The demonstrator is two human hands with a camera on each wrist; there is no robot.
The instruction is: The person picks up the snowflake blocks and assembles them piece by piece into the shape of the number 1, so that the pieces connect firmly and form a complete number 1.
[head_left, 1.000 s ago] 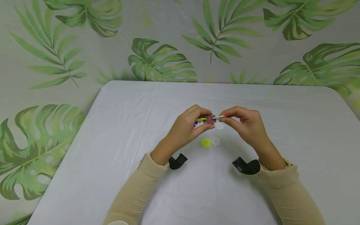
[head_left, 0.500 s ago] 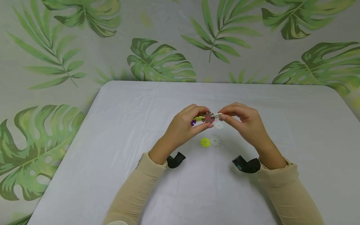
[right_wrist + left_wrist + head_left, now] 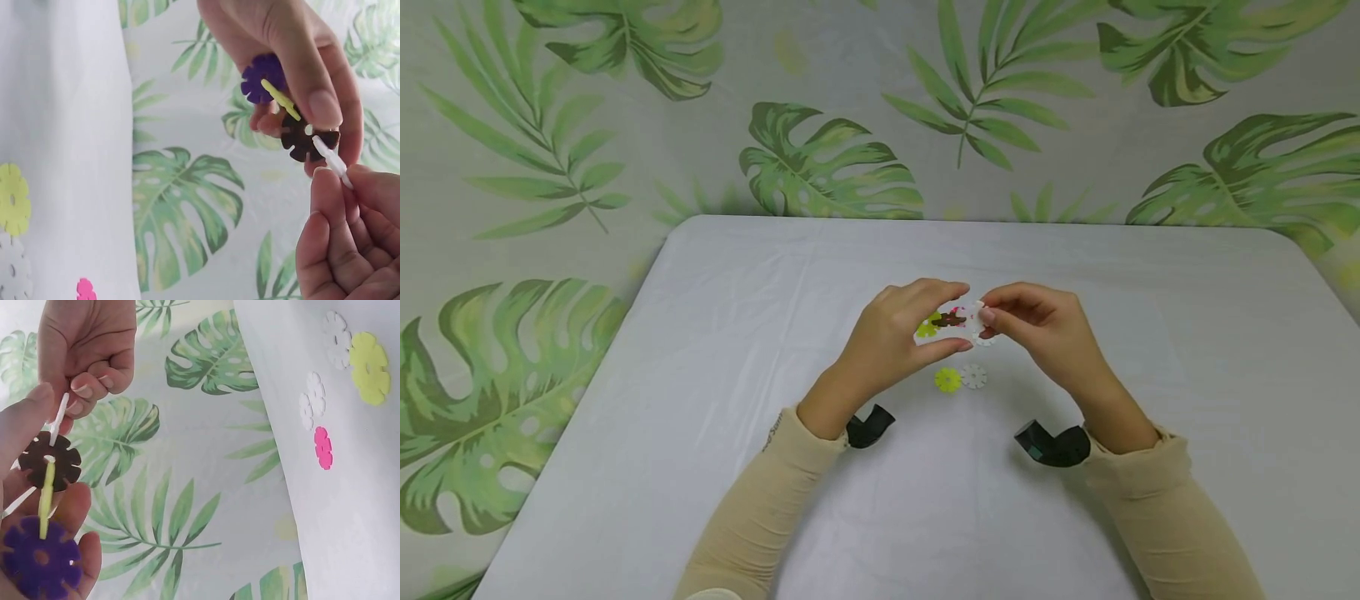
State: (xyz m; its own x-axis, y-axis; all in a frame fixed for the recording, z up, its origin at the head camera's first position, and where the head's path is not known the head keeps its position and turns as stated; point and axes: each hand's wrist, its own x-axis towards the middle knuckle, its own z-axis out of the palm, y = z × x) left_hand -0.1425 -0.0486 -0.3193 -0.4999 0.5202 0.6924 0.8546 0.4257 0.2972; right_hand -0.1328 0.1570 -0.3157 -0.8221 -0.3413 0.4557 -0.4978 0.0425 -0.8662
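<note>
Pinching white disc (image 3: 333,160) in right hand (image 3: 1037,329); left hand (image 3: 897,325) curled round disc chain (image 3: 47,487); head view: white disc at brown disc's (image 3: 951,319) three o'clock, loose yellow disc (image 3: 947,380) at six

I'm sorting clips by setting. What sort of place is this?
Probably an indoor tabletop play or craft spot: a white-covered table, a leaf-patterned backdrop behind it, and colourful notched discs, some slotted together.

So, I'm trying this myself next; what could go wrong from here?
The right fingers pinch the white disc, which meets the brown disc at its rim, so a twist could part them. Pushing might also loosen the yellow disc, which joins brown to the purple disc.
</note>
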